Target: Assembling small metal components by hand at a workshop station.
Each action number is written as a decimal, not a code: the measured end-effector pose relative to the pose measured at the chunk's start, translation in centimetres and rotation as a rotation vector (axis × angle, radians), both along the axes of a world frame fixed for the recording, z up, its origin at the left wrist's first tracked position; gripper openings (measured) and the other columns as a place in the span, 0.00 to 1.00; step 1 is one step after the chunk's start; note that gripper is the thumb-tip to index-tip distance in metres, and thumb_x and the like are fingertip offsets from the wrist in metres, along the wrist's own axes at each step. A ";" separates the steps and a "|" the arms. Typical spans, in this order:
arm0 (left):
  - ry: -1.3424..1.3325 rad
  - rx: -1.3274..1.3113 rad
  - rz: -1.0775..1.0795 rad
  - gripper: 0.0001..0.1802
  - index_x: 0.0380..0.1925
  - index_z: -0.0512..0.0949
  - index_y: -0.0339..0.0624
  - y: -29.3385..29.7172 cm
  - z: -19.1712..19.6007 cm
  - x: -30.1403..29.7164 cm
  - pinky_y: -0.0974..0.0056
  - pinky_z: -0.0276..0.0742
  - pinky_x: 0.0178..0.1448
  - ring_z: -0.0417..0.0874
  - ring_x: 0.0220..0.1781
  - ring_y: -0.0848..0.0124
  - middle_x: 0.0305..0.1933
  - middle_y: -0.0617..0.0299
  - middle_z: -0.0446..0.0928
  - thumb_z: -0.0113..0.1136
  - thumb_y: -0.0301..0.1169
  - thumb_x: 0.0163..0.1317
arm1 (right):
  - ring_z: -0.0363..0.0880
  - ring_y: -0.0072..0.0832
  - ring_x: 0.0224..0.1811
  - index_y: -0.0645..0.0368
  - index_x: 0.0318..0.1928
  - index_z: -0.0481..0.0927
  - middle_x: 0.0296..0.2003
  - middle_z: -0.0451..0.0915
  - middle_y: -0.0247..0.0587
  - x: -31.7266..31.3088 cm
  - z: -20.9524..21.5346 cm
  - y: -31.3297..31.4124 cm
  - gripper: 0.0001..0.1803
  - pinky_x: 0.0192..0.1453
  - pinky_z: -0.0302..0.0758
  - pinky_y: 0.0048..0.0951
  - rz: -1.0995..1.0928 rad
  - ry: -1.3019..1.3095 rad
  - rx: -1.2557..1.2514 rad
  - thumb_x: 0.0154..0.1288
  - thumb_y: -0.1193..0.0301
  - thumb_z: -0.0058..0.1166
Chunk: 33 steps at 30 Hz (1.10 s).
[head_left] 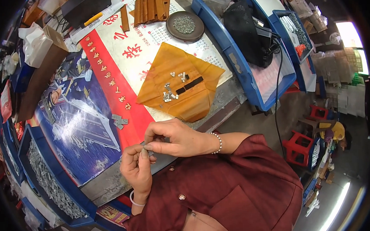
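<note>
My left hand (137,165) and my right hand (167,139) meet at the table's near edge, fingertips together. Both are closed in a pinch around a small grey metal piece (148,149), mostly hidden by the thumbs. Just beyond them lies an orange-brown sheet (159,85) bearing several small silvery metal parts (167,94) and dark flat strips (193,83). To the left of my hands, a few grey metal plates (119,121) rest in a loose cluster on the red border of a poster.
A brown round dish (174,32) of tiny metal parts stands at the back, beside folded orange-brown strips (150,9). Blue trays flank the table: one on the right (243,78) with a black bag (247,34), one at lower left (52,185) full of metal pieces. A black cable (279,111) hangs at right.
</note>
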<state>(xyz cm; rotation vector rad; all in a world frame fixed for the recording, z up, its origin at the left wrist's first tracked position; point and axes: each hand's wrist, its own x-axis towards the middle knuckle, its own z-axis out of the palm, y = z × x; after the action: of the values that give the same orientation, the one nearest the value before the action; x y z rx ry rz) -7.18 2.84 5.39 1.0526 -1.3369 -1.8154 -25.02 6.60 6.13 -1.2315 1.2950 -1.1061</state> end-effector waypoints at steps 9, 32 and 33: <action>-0.031 -0.049 -0.033 0.04 0.39 0.73 0.34 -0.5 0.2 1.0 0.77 0.75 0.31 0.78 0.26 0.82 0.28 0.63 0.79 0.53 0.23 0.67 | 0.79 0.28 0.30 0.62 0.37 0.76 0.30 0.80 0.39 0.5 0.5 -0.4 0.06 0.34 0.74 0.26 0.025 0.050 -0.048 0.64 0.72 0.54; -0.058 0.075 -0.112 0.05 0.39 0.73 0.34 -0.9 0.6 2.5 0.75 0.73 0.30 0.77 0.25 0.83 0.23 0.65 0.78 0.52 0.26 0.68 | 0.74 0.15 0.28 0.62 0.36 0.76 0.28 0.77 0.33 1.7 0.0 -1.1 0.05 0.31 0.72 0.16 0.052 -0.326 0.370 0.66 0.74 0.55; -0.058 0.079 -0.111 0.05 0.39 0.73 0.34 -1.0 0.6 2.5 0.75 0.73 0.30 0.77 0.25 0.83 0.23 0.65 0.78 0.52 0.26 0.68 | 0.74 0.15 0.28 0.62 0.36 0.76 0.28 0.77 0.33 1.6 -0.1 -1.1 0.05 0.31 0.72 0.16 0.052 -0.325 0.374 0.66 0.74 0.55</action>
<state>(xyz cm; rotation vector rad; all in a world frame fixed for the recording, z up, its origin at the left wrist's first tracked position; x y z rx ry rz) -4.70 1.88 5.96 1.0989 -1.3924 -1.9469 -23.42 5.50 6.03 -0.7678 1.1473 -0.9286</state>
